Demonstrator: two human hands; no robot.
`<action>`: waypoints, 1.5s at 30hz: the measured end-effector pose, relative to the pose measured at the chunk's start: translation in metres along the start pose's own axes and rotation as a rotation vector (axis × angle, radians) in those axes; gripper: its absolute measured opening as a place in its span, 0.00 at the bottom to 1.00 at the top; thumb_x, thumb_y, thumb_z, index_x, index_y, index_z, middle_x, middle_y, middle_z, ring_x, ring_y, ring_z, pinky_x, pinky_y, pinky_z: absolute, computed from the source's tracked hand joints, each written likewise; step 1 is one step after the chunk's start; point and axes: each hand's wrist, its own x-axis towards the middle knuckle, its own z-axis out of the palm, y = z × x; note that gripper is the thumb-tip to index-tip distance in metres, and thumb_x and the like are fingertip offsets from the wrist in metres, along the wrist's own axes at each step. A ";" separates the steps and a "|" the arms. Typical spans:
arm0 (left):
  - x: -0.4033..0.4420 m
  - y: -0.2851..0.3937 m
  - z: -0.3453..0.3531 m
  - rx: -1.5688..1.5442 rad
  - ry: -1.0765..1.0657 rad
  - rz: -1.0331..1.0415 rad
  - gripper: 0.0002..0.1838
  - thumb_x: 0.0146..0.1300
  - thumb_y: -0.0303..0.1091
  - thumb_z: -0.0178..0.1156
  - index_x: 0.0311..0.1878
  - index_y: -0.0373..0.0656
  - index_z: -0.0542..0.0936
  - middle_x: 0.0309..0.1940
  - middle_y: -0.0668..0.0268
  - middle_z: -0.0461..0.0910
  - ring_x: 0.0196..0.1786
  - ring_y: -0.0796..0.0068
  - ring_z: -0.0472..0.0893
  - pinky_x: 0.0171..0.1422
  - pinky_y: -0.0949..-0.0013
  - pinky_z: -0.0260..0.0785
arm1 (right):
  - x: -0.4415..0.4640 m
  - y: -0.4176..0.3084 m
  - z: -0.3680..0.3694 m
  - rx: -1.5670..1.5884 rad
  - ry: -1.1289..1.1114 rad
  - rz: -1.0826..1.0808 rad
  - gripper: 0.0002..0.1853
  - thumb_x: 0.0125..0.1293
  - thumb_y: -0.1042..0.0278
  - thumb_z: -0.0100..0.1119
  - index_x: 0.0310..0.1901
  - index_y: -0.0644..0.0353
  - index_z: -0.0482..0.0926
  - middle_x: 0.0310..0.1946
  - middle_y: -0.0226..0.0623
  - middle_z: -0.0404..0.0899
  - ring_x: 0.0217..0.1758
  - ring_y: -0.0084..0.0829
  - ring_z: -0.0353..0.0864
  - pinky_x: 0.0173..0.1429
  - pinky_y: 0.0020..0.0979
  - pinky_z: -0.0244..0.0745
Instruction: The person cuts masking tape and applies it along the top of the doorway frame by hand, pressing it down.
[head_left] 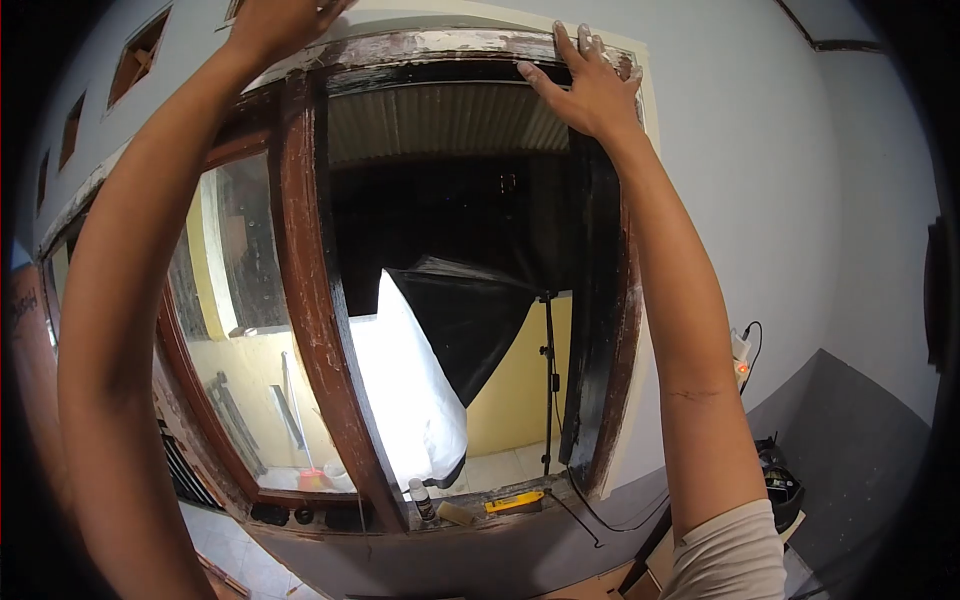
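Note:
Both arms reach up to the top of a worn wooden window frame [430, 44] with peeling white and brown paint. My right hand [592, 88] rests on its upper right corner, fingers spread, whitish dust on the fingertips. My left hand [280, 25] is at the upper left by the top beam, partly cut off by the picture's edge; its fingers are not clear. On the sill below lie a yellow tool [514, 502], a small bottle [421, 498] and a tan block [455, 514].
Beyond the opening stands a lit softbox [415, 400] on a black stand [548, 380]. A glass pane [240, 240] fills the left section. A black cable hangs from the sill at right. A socket with a plug [741, 358] is on the right wall.

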 end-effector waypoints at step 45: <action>-0.016 0.029 0.032 0.389 -0.042 0.219 0.09 0.64 0.37 0.58 0.39 0.46 0.86 0.36 0.60 0.85 0.54 0.60 0.80 0.66 0.56 0.65 | -0.003 -0.007 -0.005 0.032 0.018 0.041 0.52 0.64 0.14 0.44 0.82 0.39 0.60 0.82 0.48 0.57 0.86 0.45 0.53 0.83 0.69 0.32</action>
